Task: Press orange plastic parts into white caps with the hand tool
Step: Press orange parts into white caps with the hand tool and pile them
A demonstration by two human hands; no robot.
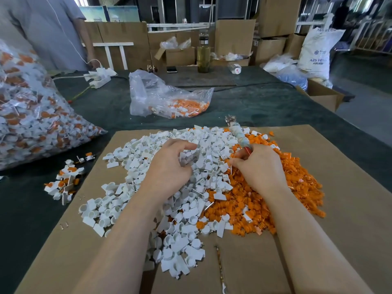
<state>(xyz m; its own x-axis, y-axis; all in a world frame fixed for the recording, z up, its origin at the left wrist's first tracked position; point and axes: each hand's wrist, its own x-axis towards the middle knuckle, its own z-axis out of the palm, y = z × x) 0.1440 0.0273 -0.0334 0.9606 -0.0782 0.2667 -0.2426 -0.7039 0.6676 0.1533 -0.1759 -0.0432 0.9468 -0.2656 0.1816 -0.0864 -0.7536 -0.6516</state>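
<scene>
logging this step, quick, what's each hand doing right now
Left hand: fingers curled, picking among the white caps; a firm hold cannot be told.
Right hand: grips the hand tool, over the orange parts.

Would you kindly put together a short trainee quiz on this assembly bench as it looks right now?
1. True or false: the hand tool is held in the left hand.
2. Which pile lies under the right hand: A) white caps, B) orange parts, C) neither?
3. Fill in: both piles lie on a sheet of ____.

Key: 1 false; 2 B; 3 cardboard.
</scene>
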